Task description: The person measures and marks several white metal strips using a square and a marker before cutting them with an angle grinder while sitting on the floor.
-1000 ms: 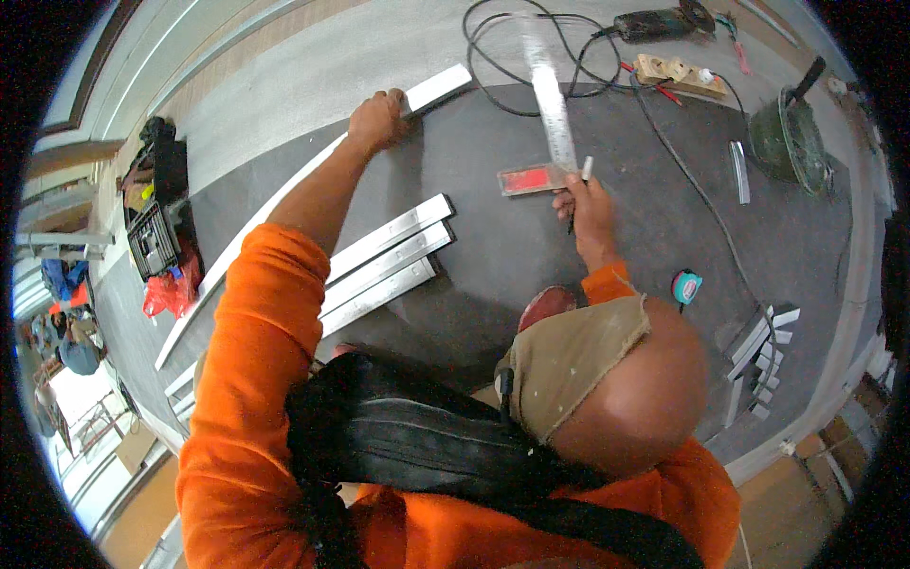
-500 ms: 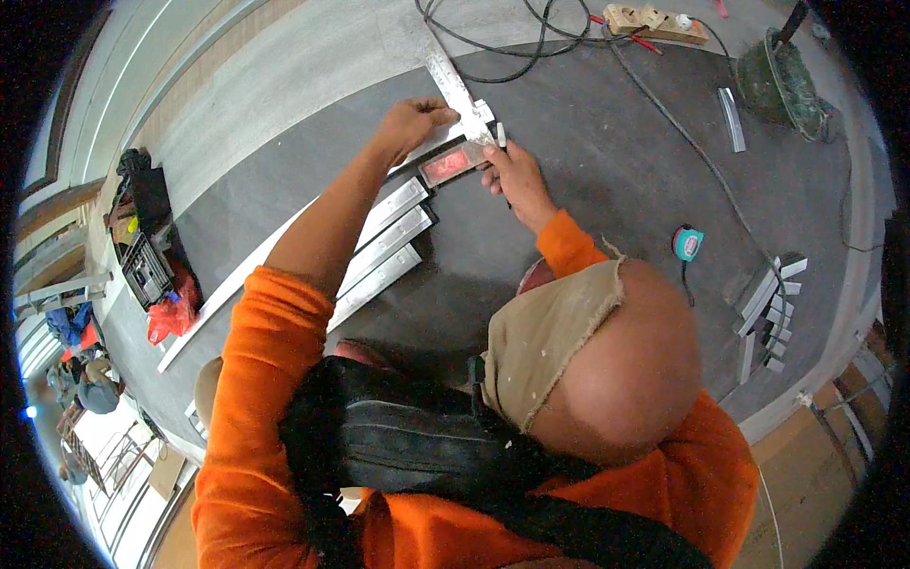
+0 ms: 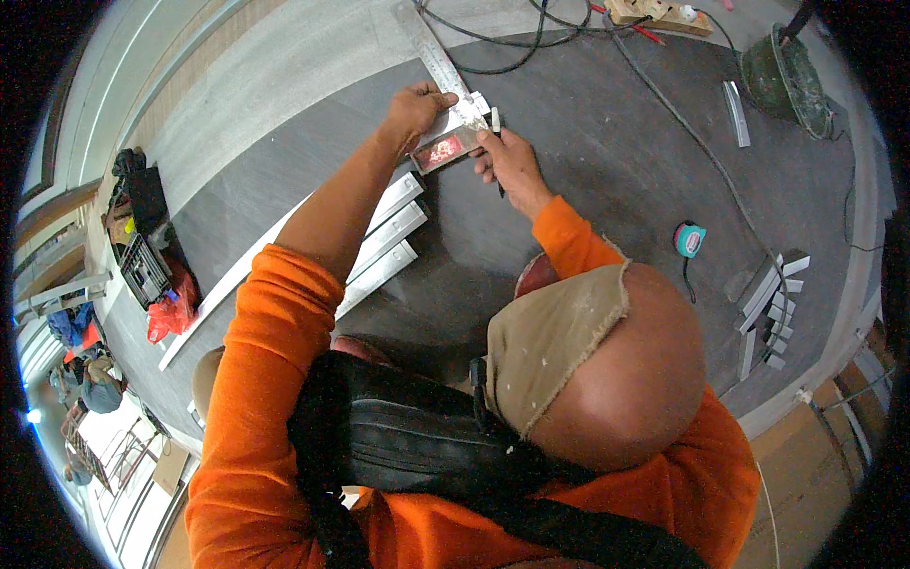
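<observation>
Steadying silvery metal try square (image 3: pixel 443 72), upper centre, with half-curled left hand (image 3: pixel 415 114); clasping it plus white-tipped black pen (image 3: pixel 495 119) in half-closed right hand (image 3: pixel 515 169).

No words or numbers can be read: the red label (image 3: pixel 442 152) on the try square (image 3: pixel 438 66) and the small label (image 3: pixel 691 241) on the turquoise tape measure (image 3: pixel 699 232) are too indistinct.
</observation>
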A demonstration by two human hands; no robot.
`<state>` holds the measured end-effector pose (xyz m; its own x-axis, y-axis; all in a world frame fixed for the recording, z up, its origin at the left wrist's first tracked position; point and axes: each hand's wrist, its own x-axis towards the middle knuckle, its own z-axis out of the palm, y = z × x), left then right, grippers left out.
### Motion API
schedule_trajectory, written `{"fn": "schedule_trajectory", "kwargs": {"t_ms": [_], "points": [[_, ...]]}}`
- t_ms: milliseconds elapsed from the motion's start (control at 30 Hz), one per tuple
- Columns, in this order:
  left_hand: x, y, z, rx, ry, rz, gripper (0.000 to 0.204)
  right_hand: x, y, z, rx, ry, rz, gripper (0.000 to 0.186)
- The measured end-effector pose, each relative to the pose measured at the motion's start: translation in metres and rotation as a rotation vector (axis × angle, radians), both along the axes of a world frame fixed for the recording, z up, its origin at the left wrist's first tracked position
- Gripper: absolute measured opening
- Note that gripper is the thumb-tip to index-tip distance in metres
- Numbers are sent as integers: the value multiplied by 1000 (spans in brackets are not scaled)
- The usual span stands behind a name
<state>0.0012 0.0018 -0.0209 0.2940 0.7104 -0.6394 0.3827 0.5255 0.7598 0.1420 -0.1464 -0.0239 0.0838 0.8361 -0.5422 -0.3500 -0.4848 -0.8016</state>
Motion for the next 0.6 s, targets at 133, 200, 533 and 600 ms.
{"fn": "schedule_trajectory", "kwargs": {"t_ms": [133,200,533,600], "points": [[-6,4,-12,53,58,9,22,-2,2,2,-22,-5,-5,31],[-9,6,-21,95,67,-33,25,-3,4,2,-42,-3,-6,31],[2,4,3,172,139,-100,24,26,2,-30,220,-879,-113,35],[-9,5,-3,157,153,-73,25,31,5,-1,176,-810,-187,37]]}}
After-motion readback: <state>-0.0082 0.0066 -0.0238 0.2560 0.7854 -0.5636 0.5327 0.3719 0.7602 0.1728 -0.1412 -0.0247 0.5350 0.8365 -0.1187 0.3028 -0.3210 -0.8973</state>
